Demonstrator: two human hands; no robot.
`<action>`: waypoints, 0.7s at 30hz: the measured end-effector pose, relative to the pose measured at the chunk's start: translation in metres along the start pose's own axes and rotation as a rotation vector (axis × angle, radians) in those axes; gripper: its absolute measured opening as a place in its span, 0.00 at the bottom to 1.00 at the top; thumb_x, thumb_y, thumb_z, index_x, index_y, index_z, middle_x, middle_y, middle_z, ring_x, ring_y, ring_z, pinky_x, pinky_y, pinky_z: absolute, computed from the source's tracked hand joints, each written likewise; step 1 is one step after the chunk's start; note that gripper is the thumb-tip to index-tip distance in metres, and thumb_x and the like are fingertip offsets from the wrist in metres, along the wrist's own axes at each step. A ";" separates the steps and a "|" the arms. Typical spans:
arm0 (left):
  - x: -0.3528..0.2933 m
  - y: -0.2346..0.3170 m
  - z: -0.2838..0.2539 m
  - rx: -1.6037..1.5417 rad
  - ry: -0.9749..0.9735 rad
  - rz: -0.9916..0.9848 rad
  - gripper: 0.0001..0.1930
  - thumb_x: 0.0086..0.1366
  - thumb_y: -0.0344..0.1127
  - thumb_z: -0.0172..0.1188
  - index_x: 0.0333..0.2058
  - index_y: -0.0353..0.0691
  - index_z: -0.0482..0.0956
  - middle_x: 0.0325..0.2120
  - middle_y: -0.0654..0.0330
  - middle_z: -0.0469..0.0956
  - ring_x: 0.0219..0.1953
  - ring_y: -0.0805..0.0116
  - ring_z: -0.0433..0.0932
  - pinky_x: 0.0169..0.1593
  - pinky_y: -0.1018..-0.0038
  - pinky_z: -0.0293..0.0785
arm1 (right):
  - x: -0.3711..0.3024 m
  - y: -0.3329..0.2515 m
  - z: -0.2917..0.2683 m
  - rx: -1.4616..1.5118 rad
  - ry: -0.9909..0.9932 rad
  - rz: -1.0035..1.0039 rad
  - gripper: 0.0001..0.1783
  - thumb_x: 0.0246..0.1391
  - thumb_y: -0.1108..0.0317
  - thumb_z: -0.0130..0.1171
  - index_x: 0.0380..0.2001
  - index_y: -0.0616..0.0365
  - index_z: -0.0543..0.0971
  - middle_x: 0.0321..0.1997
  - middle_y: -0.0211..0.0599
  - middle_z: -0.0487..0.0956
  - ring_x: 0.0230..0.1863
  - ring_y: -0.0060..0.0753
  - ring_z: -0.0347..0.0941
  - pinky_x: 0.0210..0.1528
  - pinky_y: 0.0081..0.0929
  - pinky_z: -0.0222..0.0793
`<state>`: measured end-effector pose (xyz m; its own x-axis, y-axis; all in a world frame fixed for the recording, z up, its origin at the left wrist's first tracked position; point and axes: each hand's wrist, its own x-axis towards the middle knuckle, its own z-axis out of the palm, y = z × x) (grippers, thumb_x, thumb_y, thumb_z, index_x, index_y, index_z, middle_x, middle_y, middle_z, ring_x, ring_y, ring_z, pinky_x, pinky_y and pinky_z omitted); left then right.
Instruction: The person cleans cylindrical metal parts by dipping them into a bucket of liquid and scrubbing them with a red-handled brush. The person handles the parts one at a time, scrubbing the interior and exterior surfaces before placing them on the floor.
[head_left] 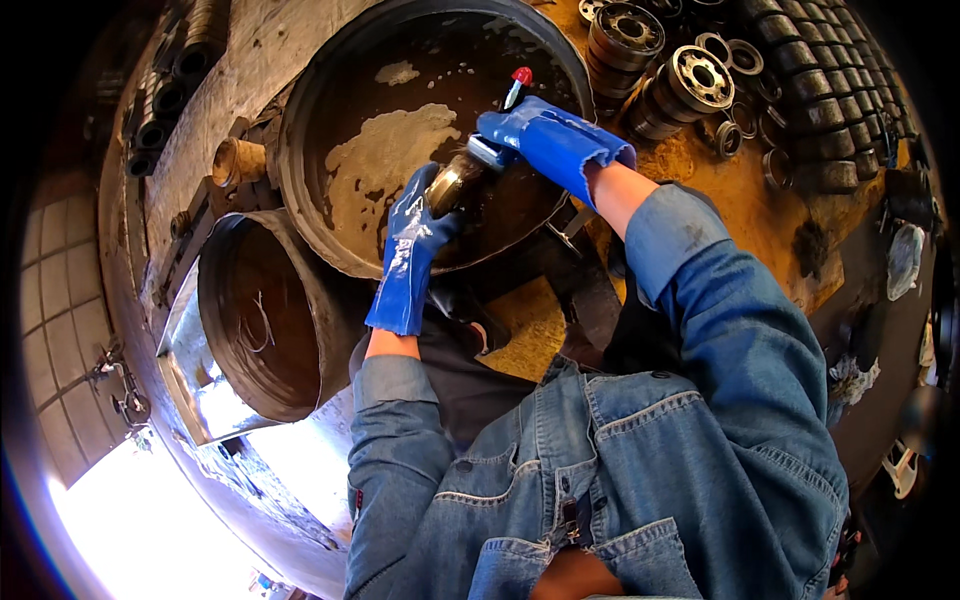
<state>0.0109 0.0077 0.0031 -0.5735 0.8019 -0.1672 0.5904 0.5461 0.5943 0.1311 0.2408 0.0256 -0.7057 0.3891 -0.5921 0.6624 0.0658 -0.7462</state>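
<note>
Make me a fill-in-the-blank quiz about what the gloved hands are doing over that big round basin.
1. Both hands wear rubber gloves of the colour ____.
2. The left hand grips a dirty cylindrical metal part over the large round metal basin of murky ____ liquid.
3. The right hand holds a tool whose tip is coloured ____.
4. The person's sleeves are made of blue ____.

Missing words: blue; brown; red; denim

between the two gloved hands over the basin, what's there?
Head view: a brass-coloured cylindrical part, gripped by left hand and right hand, above the basin.
</note>
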 end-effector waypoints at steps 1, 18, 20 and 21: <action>0.000 -0.004 0.000 -0.013 -0.001 0.006 0.42 0.49 0.41 0.77 0.65 0.41 0.73 0.57 0.49 0.81 0.60 0.52 0.79 0.65 0.63 0.74 | 0.003 0.003 -0.004 -0.025 -0.014 0.017 0.28 0.61 0.45 0.55 0.45 0.60 0.86 0.43 0.47 0.86 0.43 0.42 0.80 0.52 0.37 0.71; 0.063 0.071 0.000 0.640 -0.342 0.120 0.15 0.66 0.35 0.56 0.44 0.30 0.84 0.43 0.35 0.83 0.49 0.36 0.82 0.49 0.52 0.79 | -0.023 0.014 -0.015 0.036 0.082 -0.153 0.27 0.60 0.49 0.60 0.48 0.64 0.85 0.48 0.61 0.85 0.50 0.62 0.82 0.54 0.44 0.75; 0.055 0.079 -0.003 0.501 -0.338 0.058 0.20 0.62 0.35 0.63 0.51 0.32 0.82 0.45 0.36 0.83 0.49 0.40 0.83 0.53 0.56 0.79 | 0.008 0.028 -0.018 -0.050 0.115 -0.045 0.26 0.60 0.49 0.61 0.47 0.62 0.85 0.48 0.61 0.85 0.49 0.63 0.82 0.52 0.44 0.76; 0.047 0.080 -0.009 0.447 -0.355 -0.005 0.22 0.61 0.35 0.65 0.54 0.33 0.81 0.46 0.37 0.84 0.49 0.41 0.84 0.54 0.57 0.79 | 0.014 0.029 -0.017 -0.093 0.121 0.009 0.25 0.60 0.50 0.61 0.46 0.62 0.86 0.48 0.60 0.84 0.49 0.63 0.82 0.52 0.45 0.76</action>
<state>0.0260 0.0874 0.0500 -0.3969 0.7890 -0.4690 0.8150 0.5379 0.2154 0.1445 0.2640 0.0009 -0.6680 0.4980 -0.5530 0.6927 0.1446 -0.7066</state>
